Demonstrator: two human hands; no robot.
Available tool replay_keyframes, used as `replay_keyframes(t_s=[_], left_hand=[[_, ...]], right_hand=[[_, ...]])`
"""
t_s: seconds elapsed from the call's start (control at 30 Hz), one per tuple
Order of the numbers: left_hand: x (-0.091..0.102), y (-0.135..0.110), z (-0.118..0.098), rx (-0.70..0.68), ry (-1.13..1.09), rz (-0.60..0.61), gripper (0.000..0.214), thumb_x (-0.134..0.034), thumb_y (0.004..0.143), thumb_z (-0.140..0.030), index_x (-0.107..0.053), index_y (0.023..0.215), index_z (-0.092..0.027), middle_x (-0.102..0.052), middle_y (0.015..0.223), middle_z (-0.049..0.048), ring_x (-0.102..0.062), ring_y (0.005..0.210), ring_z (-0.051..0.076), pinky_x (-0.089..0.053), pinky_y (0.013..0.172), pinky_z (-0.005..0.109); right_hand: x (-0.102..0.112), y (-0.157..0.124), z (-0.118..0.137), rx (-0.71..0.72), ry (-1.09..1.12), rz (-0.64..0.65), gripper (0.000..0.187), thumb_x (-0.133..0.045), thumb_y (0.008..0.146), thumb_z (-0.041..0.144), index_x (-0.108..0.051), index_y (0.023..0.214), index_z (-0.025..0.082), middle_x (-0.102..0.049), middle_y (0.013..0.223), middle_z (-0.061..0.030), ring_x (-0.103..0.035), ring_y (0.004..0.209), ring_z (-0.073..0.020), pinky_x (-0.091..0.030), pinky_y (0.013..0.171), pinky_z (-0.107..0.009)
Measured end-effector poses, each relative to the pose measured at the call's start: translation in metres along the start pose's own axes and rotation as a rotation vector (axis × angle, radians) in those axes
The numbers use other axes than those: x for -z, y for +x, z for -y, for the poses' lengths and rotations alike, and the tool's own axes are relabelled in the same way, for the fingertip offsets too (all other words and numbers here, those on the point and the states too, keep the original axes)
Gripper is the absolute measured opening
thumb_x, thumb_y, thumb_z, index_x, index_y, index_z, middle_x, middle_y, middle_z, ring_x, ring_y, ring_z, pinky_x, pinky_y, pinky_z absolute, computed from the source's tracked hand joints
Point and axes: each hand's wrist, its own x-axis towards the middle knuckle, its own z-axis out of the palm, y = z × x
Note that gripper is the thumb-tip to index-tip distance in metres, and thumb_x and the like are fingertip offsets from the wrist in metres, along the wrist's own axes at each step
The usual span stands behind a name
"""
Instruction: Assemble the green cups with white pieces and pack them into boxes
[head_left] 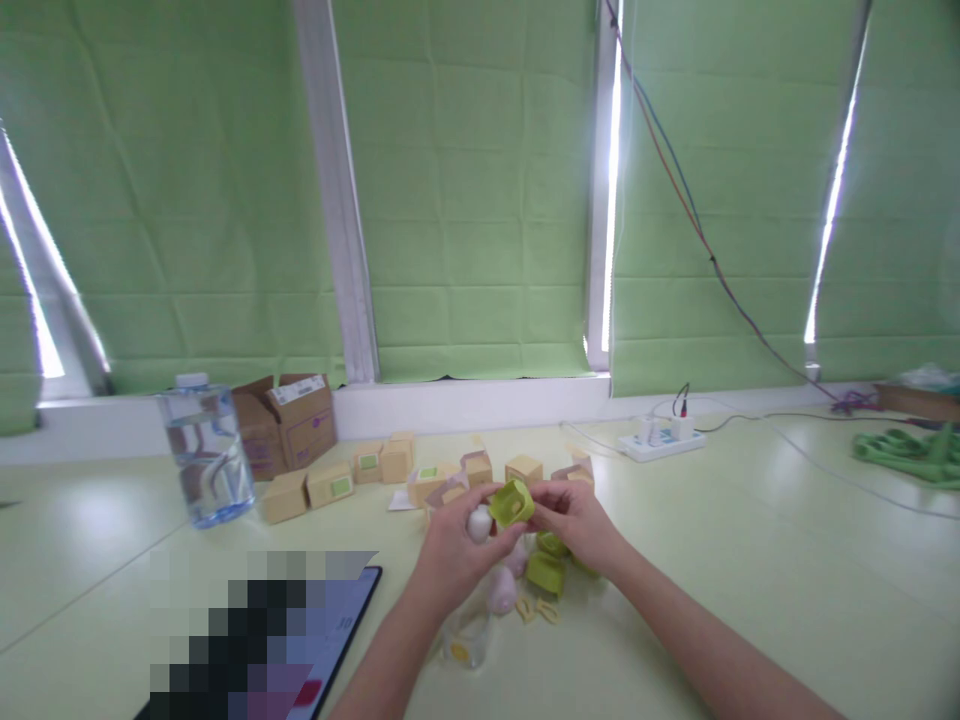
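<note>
My left hand (457,545) is closed round a small white rounded piece (479,523). My right hand (576,520) pinches a yellow-green plastic part (512,502) held between both hands, above the table. Below the hands lie more yellow-green parts (546,572), a pinkish rounded piece (502,590), small beige bits (538,608) and a small clear cup (465,642).
Several small tan boxes (390,470) lie behind the hands. An open cardboard box (289,422) and a clear water bottle (206,455) stand at the left. A tablet (330,640) lies near me. A white power strip (660,440) with cables sits at the right, green items (904,452) farther right.
</note>
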Motion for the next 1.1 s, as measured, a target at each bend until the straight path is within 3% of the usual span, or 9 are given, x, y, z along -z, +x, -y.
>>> replay_keyframes(t_s=[0.23, 0.57, 0.9, 1.1], left_hand=[[-0.002, 0.000, 0.001, -0.075, 0.003, -0.071, 0.042, -0.072, 0.075, -0.024, -0.063, 0.116, -0.020, -0.072, 0.113, 0.0069, -0.067, 0.102, 0.023, -0.051, 0.093, 0.037], [0.000, -0.001, 0.000, -0.121, 0.008, -0.037, 0.045, -0.071, 0.076, -0.022, -0.062, 0.121, -0.023, -0.072, 0.115, 0.0059, -0.067, 0.104, 0.022, -0.052, 0.093, 0.035], [-0.002, 0.000, 0.003, -0.100, 0.032, 0.022, 0.045, -0.071, 0.076, -0.020, -0.062, 0.120, -0.022, -0.072, 0.115, 0.0064, -0.067, 0.104, 0.022, -0.051, 0.094, 0.035], [-0.004, 0.000, 0.010, -0.113, 0.102, -0.035, 0.045, -0.071, 0.078, -0.023, -0.061, 0.123, -0.023, -0.072, 0.114, 0.0070, -0.067, 0.103, 0.023, -0.051, 0.093, 0.037]], right_hand=[[-0.003, 0.001, -0.001, -0.082, 0.198, -0.013, 0.030, -0.072, 0.081, 0.045, -0.072, 0.090, 0.017, -0.071, 0.083, -0.0043, -0.067, 0.074, -0.0147, -0.058, 0.072, -0.030], [-0.001, 0.001, 0.001, -0.220, 0.302, 0.069, 0.040, -0.073, 0.078, 0.051, -0.071, 0.093, 0.014, -0.071, 0.083, -0.0070, -0.067, 0.072, -0.0150, -0.056, 0.071, -0.031], [0.004, 0.001, -0.005, -0.190, 0.251, 0.063, 0.037, -0.077, 0.076, 0.049, -0.072, 0.083, 0.013, -0.065, 0.072, -0.0030, -0.061, 0.065, -0.0109, -0.054, 0.069, -0.026], [-0.002, 0.002, -0.002, -0.193, 0.334, 0.007, 0.039, -0.066, 0.084, 0.054, -0.071, 0.095, 0.016, -0.070, 0.089, -0.0084, -0.065, 0.073, -0.0151, -0.058, 0.065, -0.028]])
